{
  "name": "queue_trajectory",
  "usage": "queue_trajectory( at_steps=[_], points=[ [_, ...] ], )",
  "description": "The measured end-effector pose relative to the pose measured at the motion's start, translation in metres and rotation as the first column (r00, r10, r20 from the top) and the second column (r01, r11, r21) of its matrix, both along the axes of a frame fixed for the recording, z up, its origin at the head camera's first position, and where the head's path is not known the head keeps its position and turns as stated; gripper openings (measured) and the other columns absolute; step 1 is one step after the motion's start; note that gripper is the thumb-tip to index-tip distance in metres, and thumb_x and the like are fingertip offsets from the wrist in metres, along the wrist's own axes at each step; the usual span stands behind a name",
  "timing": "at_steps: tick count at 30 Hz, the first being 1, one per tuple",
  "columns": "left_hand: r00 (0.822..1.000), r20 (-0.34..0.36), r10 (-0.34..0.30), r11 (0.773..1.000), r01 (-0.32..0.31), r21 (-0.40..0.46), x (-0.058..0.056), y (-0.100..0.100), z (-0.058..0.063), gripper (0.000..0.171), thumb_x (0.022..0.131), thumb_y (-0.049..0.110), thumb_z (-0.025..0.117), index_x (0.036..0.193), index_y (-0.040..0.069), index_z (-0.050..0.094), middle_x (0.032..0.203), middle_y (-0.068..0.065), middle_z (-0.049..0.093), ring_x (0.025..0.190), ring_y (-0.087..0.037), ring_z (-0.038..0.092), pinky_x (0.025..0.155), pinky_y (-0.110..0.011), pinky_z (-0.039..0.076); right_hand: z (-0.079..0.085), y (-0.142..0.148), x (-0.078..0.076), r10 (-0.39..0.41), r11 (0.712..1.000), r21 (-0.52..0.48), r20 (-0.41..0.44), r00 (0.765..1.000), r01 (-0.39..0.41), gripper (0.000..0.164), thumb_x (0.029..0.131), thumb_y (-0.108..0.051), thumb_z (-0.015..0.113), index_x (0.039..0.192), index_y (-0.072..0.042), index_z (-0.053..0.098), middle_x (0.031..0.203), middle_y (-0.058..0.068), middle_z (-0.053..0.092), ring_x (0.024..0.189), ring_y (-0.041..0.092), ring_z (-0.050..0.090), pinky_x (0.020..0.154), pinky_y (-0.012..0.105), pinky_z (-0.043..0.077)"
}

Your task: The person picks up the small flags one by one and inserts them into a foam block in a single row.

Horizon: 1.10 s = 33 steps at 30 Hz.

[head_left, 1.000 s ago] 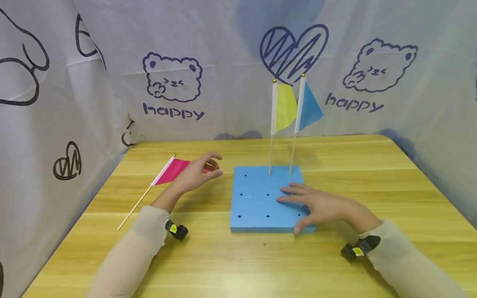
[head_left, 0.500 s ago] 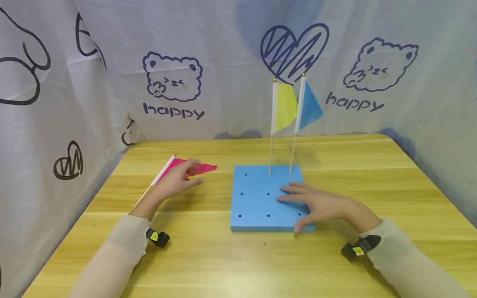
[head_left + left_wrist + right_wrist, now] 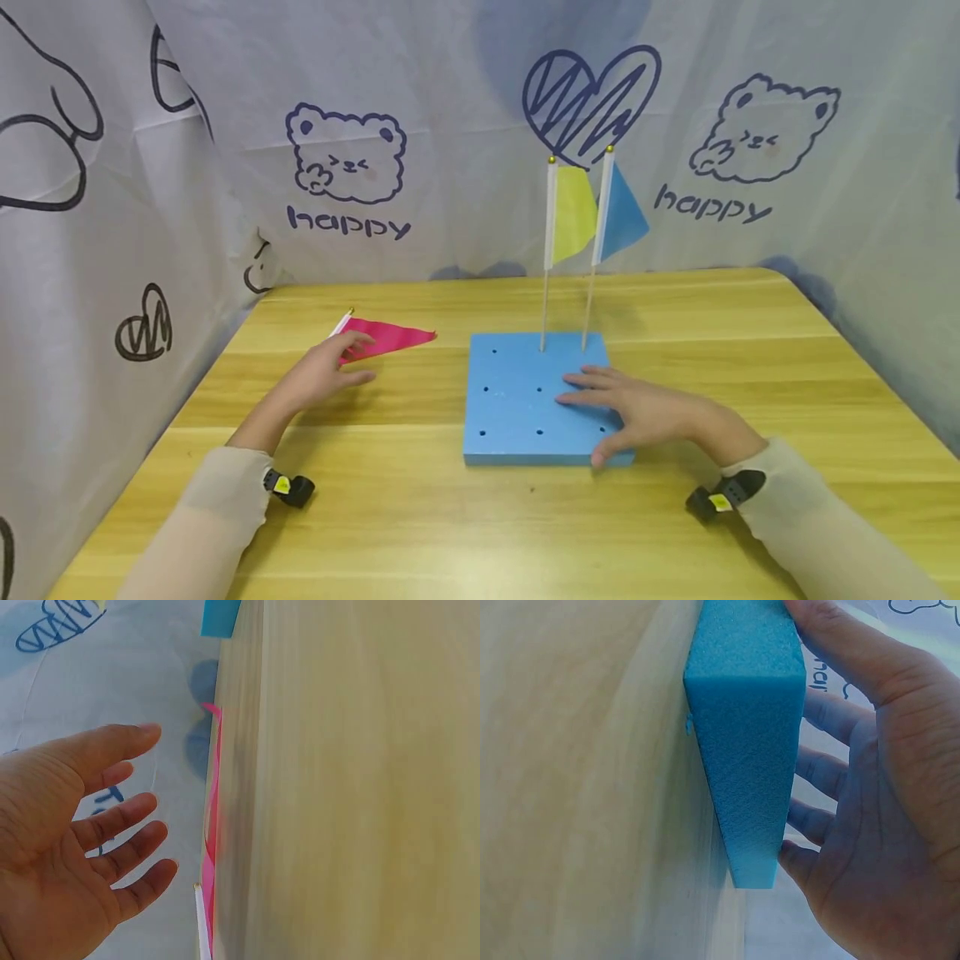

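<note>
Fingers of the left hand (image 3: 318, 375) are spread and loose, holding nothing, hovering just over the pink triangular paper flag on its thin wooden stick (image 3: 386, 337), which lies flat near the wooden table's (image 3: 450, 517) left edge. Judged step: reaching to pick it up; next calls for pinching the stick. Straight right hand (image 3: 645, 412) fingers press the square blue foam block (image 3: 517, 400), thumb against its near edge, steadying it. Open tabletop lies between.

Beige sleeves; black wrist cams w/ yellow tags.
</note>
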<state>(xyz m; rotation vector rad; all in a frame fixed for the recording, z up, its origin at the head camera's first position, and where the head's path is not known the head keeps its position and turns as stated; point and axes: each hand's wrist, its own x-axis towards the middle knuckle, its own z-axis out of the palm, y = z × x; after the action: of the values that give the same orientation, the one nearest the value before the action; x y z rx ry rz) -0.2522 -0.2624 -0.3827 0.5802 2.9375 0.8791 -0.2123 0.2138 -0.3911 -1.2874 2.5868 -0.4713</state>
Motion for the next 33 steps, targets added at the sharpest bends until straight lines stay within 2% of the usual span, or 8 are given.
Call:
queue_trajectory(
  at_steps=[5,12,17,24,30,33],
  points=[
    [1.0,0.014,0.002,1.0,-0.002,-0.008,0.003,-0.016,0.0,0.059,0.087,0.014,0.075,0.136,-0.003,0.048,0.124,-0.025,0.057,0.114,-0.04,0.052,0.097,-0.055,0.043,0.0,-0.001,0.0,-0.003,1.0,-0.001,-0.007,1.0,0.003,0.091,0.075,-0.063,0.073,0.149,-0.019,0.043,0.159,0.011,0.026,0.145,0.042,0.014,0.112,0.062,0.016],
    [0.998,0.031,0.057,0.998,-0.056,-0.036,0.008,-0.036,0.001,0.061,0.087,0.016,0.075,0.138,-0.003,0.047,0.124,-0.024,0.056,0.108,-0.039,0.051,0.09,-0.053,0.044,-0.001,-0.003,-0.001,-0.001,1.0,0.002,-0.011,1.0,0.001,0.091,0.076,-0.064,0.071,0.15,-0.019,0.042,0.159,0.011,0.025,0.145,0.042,0.013,0.112,0.062,0.016],
    [0.998,0.048,0.047,0.998,-0.045,-0.048,0.011,-0.05,-0.001,0.065,0.086,0.017,0.077,0.139,-0.004,0.045,0.126,-0.027,0.053,0.11,-0.042,0.051,0.09,-0.054,0.044,-0.002,-0.004,-0.002,0.009,1.0,-0.006,-0.015,1.0,-0.009,0.09,0.077,-0.061,0.072,0.15,-0.018,0.043,0.158,0.013,0.026,0.144,0.044,0.014,0.111,0.064,0.017],
    [0.991,0.128,0.05,0.999,-0.049,-0.012,0.013,-0.069,-0.006,0.071,0.085,0.018,0.078,0.142,-0.003,0.042,0.133,-0.027,0.048,0.116,-0.044,0.048,0.096,-0.059,0.041,-0.002,-0.004,-0.001,0.004,1.0,-0.003,-0.015,1.0,-0.004,0.09,0.077,-0.062,0.072,0.15,-0.018,0.043,0.159,0.012,0.026,0.144,0.044,0.013,0.111,0.064,0.017],
    [0.99,0.139,0.0,0.999,-0.005,0.036,0.01,-0.08,-0.01,0.073,0.083,0.019,0.08,0.142,-0.002,0.042,0.134,-0.028,0.047,0.116,-0.044,0.048,0.095,-0.057,0.041,-0.002,-0.001,-0.001,-0.001,1.0,-0.005,-0.009,1.0,0.001,0.089,0.077,-0.06,0.073,0.149,-0.018,0.043,0.158,0.014,0.026,0.144,0.045,0.014,0.11,0.066,0.017],
    [0.991,0.135,-0.007,1.0,0.003,0.029,0.012,-0.086,-0.01,0.071,0.083,0.016,0.079,0.141,-0.003,0.042,0.133,-0.029,0.047,0.114,-0.044,0.049,0.095,-0.056,0.042,-0.001,-0.002,-0.001,-0.007,1.0,-0.005,-0.001,1.0,0.007,0.089,0.077,-0.061,0.073,0.149,-0.018,0.043,0.158,0.013,0.026,0.144,0.045,0.014,0.11,0.066,0.017]
  ],
)
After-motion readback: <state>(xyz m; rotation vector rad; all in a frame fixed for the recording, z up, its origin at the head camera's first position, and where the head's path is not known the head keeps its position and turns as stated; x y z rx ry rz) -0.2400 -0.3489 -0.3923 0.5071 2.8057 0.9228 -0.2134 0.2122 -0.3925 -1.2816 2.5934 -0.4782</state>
